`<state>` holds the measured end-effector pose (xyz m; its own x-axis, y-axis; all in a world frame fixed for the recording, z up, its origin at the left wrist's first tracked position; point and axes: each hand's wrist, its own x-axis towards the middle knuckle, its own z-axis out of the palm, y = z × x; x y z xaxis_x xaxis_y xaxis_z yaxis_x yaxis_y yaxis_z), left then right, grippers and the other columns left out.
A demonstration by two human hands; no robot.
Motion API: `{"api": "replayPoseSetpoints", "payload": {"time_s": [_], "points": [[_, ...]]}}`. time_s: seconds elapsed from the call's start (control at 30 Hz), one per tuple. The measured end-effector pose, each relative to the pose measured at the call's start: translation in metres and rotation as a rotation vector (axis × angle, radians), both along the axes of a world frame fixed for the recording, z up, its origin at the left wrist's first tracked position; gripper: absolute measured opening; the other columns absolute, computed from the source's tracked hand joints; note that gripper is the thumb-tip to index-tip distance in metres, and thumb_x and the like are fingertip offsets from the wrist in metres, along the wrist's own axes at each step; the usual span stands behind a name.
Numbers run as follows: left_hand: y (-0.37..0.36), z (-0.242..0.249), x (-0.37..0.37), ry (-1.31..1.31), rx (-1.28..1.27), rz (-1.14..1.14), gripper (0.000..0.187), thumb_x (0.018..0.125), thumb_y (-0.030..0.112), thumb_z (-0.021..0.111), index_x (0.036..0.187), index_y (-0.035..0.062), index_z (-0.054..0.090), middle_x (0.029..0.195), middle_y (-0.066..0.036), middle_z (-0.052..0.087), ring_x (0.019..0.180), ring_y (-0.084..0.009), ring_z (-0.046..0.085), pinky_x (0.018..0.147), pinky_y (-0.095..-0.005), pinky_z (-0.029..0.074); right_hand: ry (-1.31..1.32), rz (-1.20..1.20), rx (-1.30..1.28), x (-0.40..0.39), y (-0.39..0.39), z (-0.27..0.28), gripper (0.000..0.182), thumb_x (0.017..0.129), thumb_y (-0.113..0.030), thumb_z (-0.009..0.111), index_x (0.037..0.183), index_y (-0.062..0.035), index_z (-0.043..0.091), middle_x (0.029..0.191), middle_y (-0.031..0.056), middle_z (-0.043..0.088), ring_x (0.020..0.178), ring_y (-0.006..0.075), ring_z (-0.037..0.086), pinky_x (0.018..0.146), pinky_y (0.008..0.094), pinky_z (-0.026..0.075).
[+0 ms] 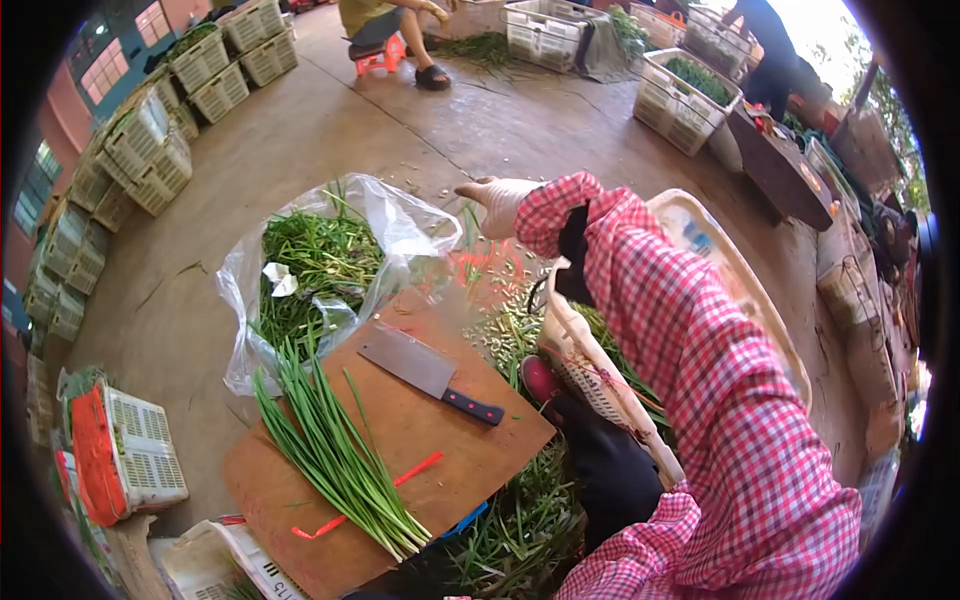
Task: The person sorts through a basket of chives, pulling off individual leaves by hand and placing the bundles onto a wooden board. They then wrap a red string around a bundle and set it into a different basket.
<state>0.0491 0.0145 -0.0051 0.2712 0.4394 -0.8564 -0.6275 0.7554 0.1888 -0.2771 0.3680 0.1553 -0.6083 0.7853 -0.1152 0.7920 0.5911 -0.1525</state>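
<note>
Right hand: is stretched forward, fingers pointed left, near plastic bag.
Right grip: cannot be told.
Knife: is laid on board, beside green stalks.

The cleaver has a dull grey metal blade and a dark, smooth, riveted handle. The board looks like matt brown wood. The bag is glossy clear plastic; the checked sleeve, soft cloth; the floor, smooth with a faint sheen.
</note>
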Motion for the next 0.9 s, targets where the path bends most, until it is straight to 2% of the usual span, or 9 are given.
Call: {"api": "replayPoseSetpoints", "payload": {"time_s": [0.1, 0.3, 0.37, 0.5, 0.63, 0.73, 0.8, 0.83, 0.9], "points": [[0.006, -0.002, 0.001, 0.008, 0.014, 0.005, 0.072, 0.071, 0.047, 0.072, 0.117, -0.0066, 0.056, 0.114, -0.010, 0.059, 0.096, -0.0203, 0.055, 0.089, -0.0317, 0.041, -0.168, -0.014, -0.201, 0.032, -0.008, 0.045, 0.070, 0.071, -0.010, 0.054, 0.138, -0.0237, 0.038, 0.115, 0.0173, 0.060, 0.106, 0.0307, 0.058, 0.088, 0.0382, 0.046], [-0.002, 0.013, -0.012, 0.052, 0.008, -0.062, 0.072, 0.071, 0.047, 0.072, 0.116, -0.0066, 0.056, 0.114, -0.010, 0.059, 0.096, -0.0203, 0.055, 0.089, -0.0319, 0.042, -0.146, -0.084, -0.009, 0.124, -0.054, 0.066, 0.031, 0.077, -0.021, 0.060, 0.108, -0.0160, 0.064, 0.091, 0.0109, 0.068, 0.085, 0.0250, 0.065, 0.074, 0.0371, 0.050], [-0.002, 0.023, -0.021, -0.143, -0.051, 0.131, 0.064, 0.070, 0.043, 0.072, 0.116, -0.0006, 0.057, 0.108, -0.007, 0.060, 0.091, -0.0208, 0.055, 0.086, -0.0334, 0.044, 0.021, -0.067, -0.440, 0.169, -0.085, 0.063, 0.039, 0.077, -0.034, 0.066, 0.107, -0.0104, 0.063, 0.089, 0.0122, 0.067, 0.084, 0.0260, 0.064, 0.074, 0.0385, 0.050], [-0.004, 0.022, -0.022, -0.197, -0.088, 0.146, 0.060, 0.070, 0.038, 0.073, 0.113, -0.0012, 0.058, 0.107, -0.007, 0.060, 0.089, -0.0193, 0.055, 0.085, -0.0344, 0.045, -0.107, -0.058, -0.642, 0.245, -0.153, -0.011, 0.043, 0.076, -0.043, 0.067, 0.099, -0.0060, 0.065, 0.084, 0.0122, 0.066, 0.080, 0.0260, 0.064, 0.072, 0.0369, 0.050], [-0.001, 0.049, -0.045, -0.125, 0.038, 0.006, 0.049, 0.077, 0.044, 0.064, 0.103, 0.0033, 0.063, 0.096, -0.003, 0.061, 0.082, -0.0166, 0.056, 0.080, -0.0328, 0.045, -0.220, -0.109, -0.932, 0.259, -0.198, -0.031, 0.033, 0.080, -0.036, 0.062, 0.089, -0.0051, 0.065, 0.072, 0.0076, 0.065, 0.067, 0.0207, 0.063, 0.063, 0.0336, 0.050], [-0.004, 0.031, -0.029, -0.204, -0.038, 0.070, 0.051, 0.076, 0.040, 0.066, 0.109, 0.0021, 0.060, 0.102, -0.005, 0.061, 0.086, -0.0187, 0.055, 0.083, -0.0337, 0.044, 0.240, -0.238, -1.189, 0.250, -0.179, 0.004, 0.018, 0.085, -0.021, 0.057, 0.076, -0.0059, 0.058, 0.058, -0.0015, 0.051, 0.050, 0.0088, 0.050, 0.044, 0.0266, 0.044], [-0.006, 0.023, -0.021, -0.226, -0.034, 0.090, 0.052, 0.076, 0.040, 0.066, 0.112, 0.0032, 0.059, 0.107, -0.006, 0.061, 0.090, -0.0192, 0.056, 0.086, -0.0349, 0.044, 0.439, -0.170, -1.109, 0.230, -0.152, 0.025, 0.021, 0.083, -0.027, 0.062, 0.077, -0.0065, 0.065, 0.058, 0.0008, 0.056, 0.048, 0.0103, 0.052, 0.044, 0.0261, 0.044], [-0.008, 0.006, -0.013, -0.208, -0.016, 0.082, 0.052, 0.076, 0.041, 0.064, 0.112, 0.0050, 0.060, 0.109, -0.006, 0.061, 0.092, -0.0197, 0.057, 0.088, -0.0354, 0.044, 0.470, 0.094, -0.853, 0.220, -0.122, 0.008, 0.019, 0.082, -0.026, 0.063, 0.079, -0.0070, 0.065, 0.062, 0.0015, 0.059, 0.051, 0.0105, 0.055, 0.045, 0.0266, 0.046], [-0.013, -0.028, 0.004, -0.387, -0.089, 0.148, 0.056, 0.074, 0.036, 0.070, 0.117, 0.0014, 0.056, 0.110, -0.005, 0.060, 0.091, -0.0199, 0.056, 0.087, -0.0346, 0.045, 0.483, -0.078, -0.707, 0.170, -0.109, 0.078, 0.017, 0.080, -0.026, 0.063, 0.081, -0.0099, 0.067, 0.067, 0.0020, 0.063, 0.056, 0.0128, 0.060, 0.051, 0.0291, 0.051]]}}
